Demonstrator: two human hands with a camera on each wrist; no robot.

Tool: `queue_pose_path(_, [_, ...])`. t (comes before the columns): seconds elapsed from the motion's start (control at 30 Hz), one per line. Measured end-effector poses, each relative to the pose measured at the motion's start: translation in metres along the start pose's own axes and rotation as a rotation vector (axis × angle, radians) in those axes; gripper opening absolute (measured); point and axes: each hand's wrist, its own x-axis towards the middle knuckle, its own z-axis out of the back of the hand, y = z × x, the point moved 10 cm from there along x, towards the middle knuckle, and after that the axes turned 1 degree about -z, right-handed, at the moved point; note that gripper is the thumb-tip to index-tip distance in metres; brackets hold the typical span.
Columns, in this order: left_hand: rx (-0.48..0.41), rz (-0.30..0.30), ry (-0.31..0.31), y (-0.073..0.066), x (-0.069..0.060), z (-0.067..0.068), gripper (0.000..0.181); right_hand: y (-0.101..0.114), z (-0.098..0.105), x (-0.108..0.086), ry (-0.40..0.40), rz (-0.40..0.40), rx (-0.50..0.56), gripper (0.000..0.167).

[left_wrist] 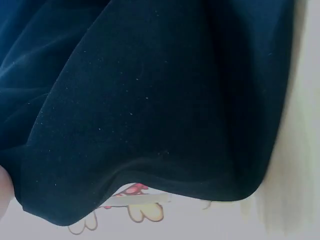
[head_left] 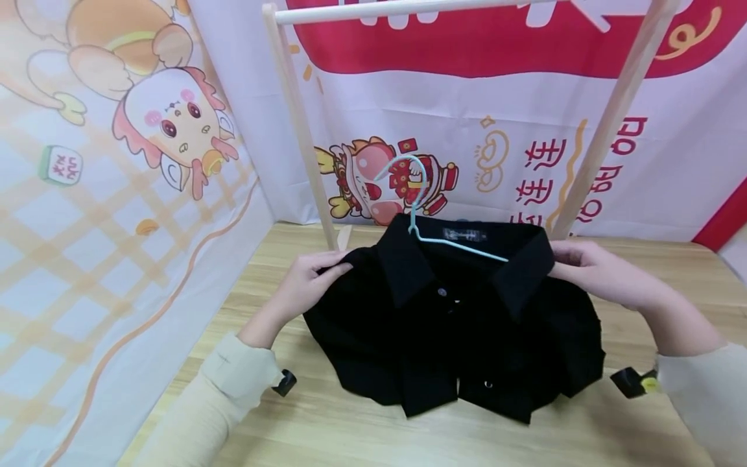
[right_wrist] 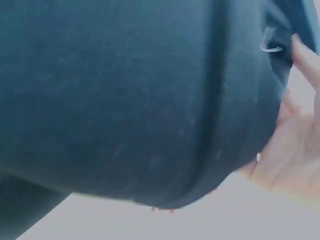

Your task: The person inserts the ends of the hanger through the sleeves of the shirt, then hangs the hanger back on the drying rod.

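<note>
A black collared shirt (head_left: 420, 350) hangs over a light-blue hanger (head_left: 415, 207), whose hook rises free above the collar. The hanger's right arm lies inside the neck opening; its left arm is hidden by cloth. My left hand (head_left: 306, 285) pinches the shirt's left shoulder between thumb and fingers. On the other side, my right hand (head_left: 604, 269) grips the shirt near the collar and right shoulder, its fingers partly behind the cloth. Dark cloth fills most of both wrist views. The right wrist view shows my right hand (right_wrist: 295, 145) at the fabric's edge, its thumb on the cloth.
Behind the shirt stands a wooden clothes rack (head_left: 300, 123) with a pale crossbar (head_left: 403, 9). The wood-grain table (head_left: 327, 434) lies beneath. Printed cloth backdrops (head_left: 478, 104) with cartoon figures close off the back and left sides.
</note>
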Motion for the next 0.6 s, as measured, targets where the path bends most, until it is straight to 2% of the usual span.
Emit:
queue_pose_path(0.07, [-0.006,0.063,-0.014,0.008,-0.001,0.001,0.024,0.008,0.002,-0.003,-0.071,0.031,-0.058,0.023])
queue_pose_path(0.13, [-0.014,0.105,-0.024,0.012,-0.001,0.002,0.024,0.019,0.004,-0.004,-0.152,0.06,-0.195,0.022])
queue_pose_path(0.23, [-0.014,0.118,-0.014,0.01,0.0,0.001,0.025,0.044,0.003,-0.005,-0.264,0.155,-0.424,0.024])
queue_pose_path(0.3, [-0.011,0.116,-0.002,0.006,0.002,0.001,0.025,0.061,0.002,-0.007,-0.345,0.259,-0.488,0.024])
queue_pose_path(0.37, [-0.005,0.117,-0.002,0.001,0.005,0.004,0.026,0.073,0.006,-0.011,-0.419,0.334,-0.458,0.023])
queue_pose_path(0.43, [0.001,0.121,-0.025,-0.002,0.009,0.011,0.026,0.076,0.014,-0.017,-0.484,0.355,-0.386,0.024])
queue_pose_path(0.5, [-0.005,0.119,-0.058,-0.005,0.014,0.021,0.025,0.072,0.023,-0.021,-0.522,0.326,-0.291,0.03])
queue_pose_path(0.6, [-0.022,0.117,-0.079,-0.007,0.02,0.032,0.024,0.064,0.032,-0.022,-0.53,0.258,-0.188,0.042])
